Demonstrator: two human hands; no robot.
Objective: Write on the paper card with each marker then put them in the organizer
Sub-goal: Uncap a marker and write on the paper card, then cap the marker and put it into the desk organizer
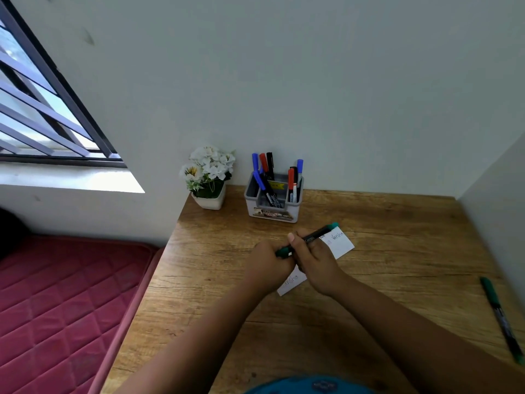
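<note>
I see a wooden desk [369, 280] set into a corner of pale walls [312, 81]. At its far left edge stands a white pot [210, 201] of white flowers [210, 166], close to the wall. Left of the desk lies a red quilted mattress [62, 302]. Far left, a barred window [37, 103] lets light onto its sill [71, 180].

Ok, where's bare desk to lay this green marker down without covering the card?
Bare wood runs from the paper card right to the side wall, and across the near desk left of the forearms. The back is crowded: organizer and flower pot. A second green marker lies at the right edge.
</note>
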